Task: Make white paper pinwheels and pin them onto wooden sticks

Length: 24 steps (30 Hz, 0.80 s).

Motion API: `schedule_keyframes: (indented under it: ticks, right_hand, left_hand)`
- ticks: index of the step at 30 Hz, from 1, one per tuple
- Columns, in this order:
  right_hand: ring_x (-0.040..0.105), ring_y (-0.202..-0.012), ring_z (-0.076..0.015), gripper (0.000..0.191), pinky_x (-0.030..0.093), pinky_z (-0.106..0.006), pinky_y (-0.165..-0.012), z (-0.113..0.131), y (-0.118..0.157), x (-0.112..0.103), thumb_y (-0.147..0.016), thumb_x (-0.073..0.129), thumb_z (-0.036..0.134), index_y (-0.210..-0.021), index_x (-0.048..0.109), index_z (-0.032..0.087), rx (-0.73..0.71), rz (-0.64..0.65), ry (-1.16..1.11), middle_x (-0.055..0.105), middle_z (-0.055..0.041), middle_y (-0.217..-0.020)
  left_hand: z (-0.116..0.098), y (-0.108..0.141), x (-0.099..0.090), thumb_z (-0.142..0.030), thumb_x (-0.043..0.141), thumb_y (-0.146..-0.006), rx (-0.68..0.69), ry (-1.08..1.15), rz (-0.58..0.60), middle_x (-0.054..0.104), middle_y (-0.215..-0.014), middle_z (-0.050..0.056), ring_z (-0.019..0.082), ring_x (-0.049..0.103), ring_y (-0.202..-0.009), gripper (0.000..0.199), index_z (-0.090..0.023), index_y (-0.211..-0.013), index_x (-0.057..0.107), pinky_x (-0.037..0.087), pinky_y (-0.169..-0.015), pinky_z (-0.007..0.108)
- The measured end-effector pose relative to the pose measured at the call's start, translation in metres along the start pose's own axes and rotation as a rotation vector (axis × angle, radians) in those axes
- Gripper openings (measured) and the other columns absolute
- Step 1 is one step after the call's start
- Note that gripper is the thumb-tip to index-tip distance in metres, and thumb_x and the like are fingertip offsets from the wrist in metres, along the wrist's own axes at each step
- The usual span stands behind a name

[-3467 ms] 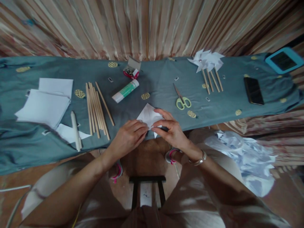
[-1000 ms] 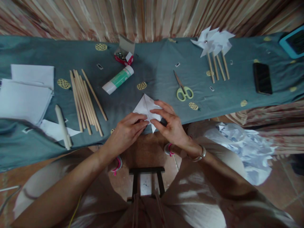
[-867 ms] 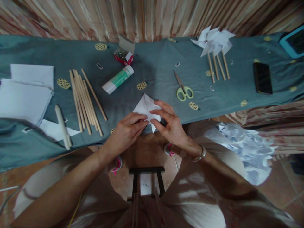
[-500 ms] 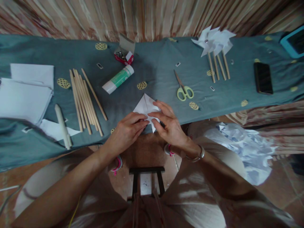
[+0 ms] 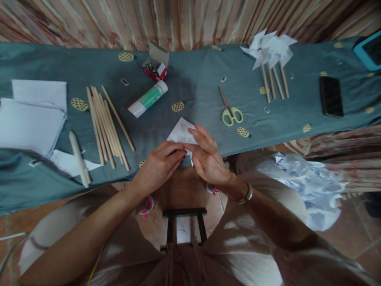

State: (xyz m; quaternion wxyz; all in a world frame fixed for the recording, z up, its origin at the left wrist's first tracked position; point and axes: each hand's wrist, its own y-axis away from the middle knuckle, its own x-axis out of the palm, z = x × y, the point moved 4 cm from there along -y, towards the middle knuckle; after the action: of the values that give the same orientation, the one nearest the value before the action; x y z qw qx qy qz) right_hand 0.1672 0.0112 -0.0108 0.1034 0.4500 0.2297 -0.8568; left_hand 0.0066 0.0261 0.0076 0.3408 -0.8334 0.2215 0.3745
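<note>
The left hand [image 5: 160,159] and right hand [image 5: 208,159] partly hide the folded paper [image 5: 180,132]. The view's edges crop the paper stack [image 5: 29,123] and blue-framed device [image 5: 362,56]. Lettering on the glue stick [image 5: 150,98] is unreadable.

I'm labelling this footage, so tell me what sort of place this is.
Probably a room at home used for crafts: scissors and paper pinwheels lie in front of a long curtain.
</note>
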Motion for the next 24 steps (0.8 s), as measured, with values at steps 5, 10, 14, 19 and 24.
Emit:
schedule_keyframes:
  ticks: [5, 10, 14, 19, 24]
  right_hand:
    - [0.027, -0.152, -0.0272, 0.038, 0.034, -0.056, -0.118, -0.005, -0.005, -0.008, -0.094, 0.044, 0.016, -0.12, 0.068, 0.026, 0.079, 0.017, -0.108, 0.046, -0.0046, -0.155]
    - [0.043, -0.144, -0.0254, 0.04, 0.037, -0.053, -0.118, -0.016, -0.009, -0.02, -0.095, 0.045, 0.02, -0.132, 0.061, 0.024, 0.148, -0.021, -0.144, 0.05, -0.009, -0.151]
    - [0.052, -0.136, -0.0256, 0.036, 0.042, -0.049, -0.115, -0.014, -0.01, -0.023, -0.096, 0.046, 0.021, -0.128, 0.063, 0.017, 0.129, -0.008, -0.094, 0.056, -0.0155, -0.145]
    - [0.06, -0.125, -0.026, 0.031, 0.046, -0.05, -0.11, -0.007, -0.01, -0.024, -0.095, 0.049, 0.022, -0.12, 0.067, 0.017, 0.119, 0.017, -0.107, 0.06, -0.0151, -0.14]
    - [0.06, -0.124, -0.0281, 0.029, 0.046, -0.051, -0.109, -0.005, -0.008, -0.024, -0.094, 0.05, 0.021, -0.116, 0.069, 0.016, 0.105, 0.025, -0.105, 0.061, -0.0158, -0.138]
  left_hand:
    - [-0.002, -0.001, 0.0, -0.013, 0.055, -0.096, 0.038, -0.042, -0.007, 0.071, -0.105, 0.01, 0.019, 0.065, -0.096, 0.014, -0.012, -0.104, 0.067, 0.058, -0.084, 0.033]
    - [0.0, -0.001, -0.005, -0.012, 0.053, -0.096, 0.075, -0.125, 0.043, 0.07, -0.106, 0.011, 0.021, 0.063, -0.097, 0.018, -0.01, -0.107, 0.066, 0.057, -0.087, 0.035]
    - [0.012, 0.0, -0.017, -0.013, 0.054, -0.095, 0.06, -0.226, 0.039, 0.071, -0.108, 0.011, 0.023, 0.063, -0.098, 0.018, -0.012, -0.107, 0.068, 0.055, -0.085, 0.038]
    - [0.023, 0.0, -0.027, -0.016, 0.056, -0.095, 0.024, -0.253, 0.005, 0.072, -0.109, 0.01, 0.023, 0.063, -0.095, 0.014, -0.015, -0.1, 0.069, 0.053, -0.082, 0.038]
    - [0.02, 0.002, -0.028, -0.015, 0.054, -0.095, -0.008, -0.225, 0.001, 0.07, -0.113, 0.009, 0.023, 0.062, -0.1, 0.016, -0.018, -0.103, 0.068, 0.052, -0.084, 0.04]
